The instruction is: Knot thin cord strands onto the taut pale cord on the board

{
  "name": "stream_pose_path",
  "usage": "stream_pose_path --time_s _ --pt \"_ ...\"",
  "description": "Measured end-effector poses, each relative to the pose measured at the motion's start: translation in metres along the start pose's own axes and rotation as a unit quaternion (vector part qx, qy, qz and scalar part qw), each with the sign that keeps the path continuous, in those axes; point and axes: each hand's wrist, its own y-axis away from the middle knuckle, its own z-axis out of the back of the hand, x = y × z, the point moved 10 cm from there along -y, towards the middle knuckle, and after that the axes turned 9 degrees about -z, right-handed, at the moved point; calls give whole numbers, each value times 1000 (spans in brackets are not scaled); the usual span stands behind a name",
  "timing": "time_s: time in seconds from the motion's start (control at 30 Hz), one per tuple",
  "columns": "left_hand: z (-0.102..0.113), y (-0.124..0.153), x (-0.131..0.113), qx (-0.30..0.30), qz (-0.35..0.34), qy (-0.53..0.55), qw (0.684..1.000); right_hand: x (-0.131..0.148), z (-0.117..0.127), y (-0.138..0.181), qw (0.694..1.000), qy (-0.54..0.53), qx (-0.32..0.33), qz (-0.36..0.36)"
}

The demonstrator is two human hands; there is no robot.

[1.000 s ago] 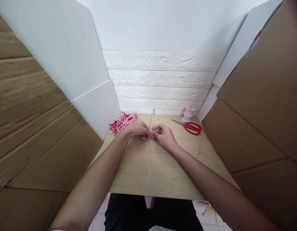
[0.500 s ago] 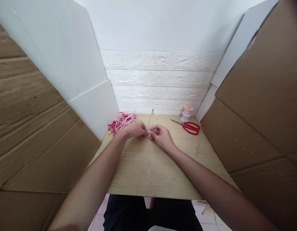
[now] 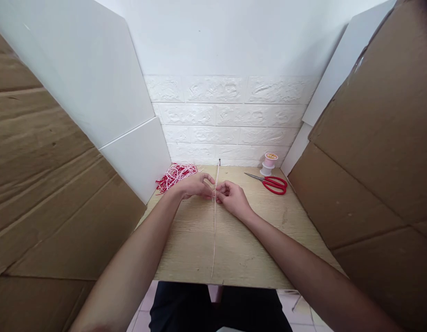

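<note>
So both arms reach in from the bottom corners, forearms slanting inward and meeting over the middle of the wooden table (image 3: 185, 244), kind of a big upside-down V. The pale cord (image 3: 213, 235) runs lengthwise down the middle between them, its far end up at a small dark hook (image 3: 219, 160) by the white brick wall (image 3: 202, 113), its near end by the front edge. Left hand (image 3: 196, 185) is bent at the wrist, palm mostly down, index finger arched up with a gap to the thumb; its fingertips are right at the cord, but can't tell if they're gripping a thin strand there. Right hand (image 3: 233, 197) is turned knuckles-out, fingers curled, thumb and index pinched together on the cord. Just past the left wrist there's a red and pink-white pile of cords (image 3: 177, 176); over right, red-handled scissors (image 3: 274, 185) lie near a pink spool (image 3: 269, 160) stacked on a white one.
</note>
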Motion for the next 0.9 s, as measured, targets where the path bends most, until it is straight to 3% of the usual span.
stream_pose_path --time_s 0.23,0.9 --pt "3 0 0 -1 1 -5 1000 -1 -2 -1 1000 5 17 7" --pt "4 0 -6 -2 -12 -105 994 23 -3 -5 981 178 68 38"
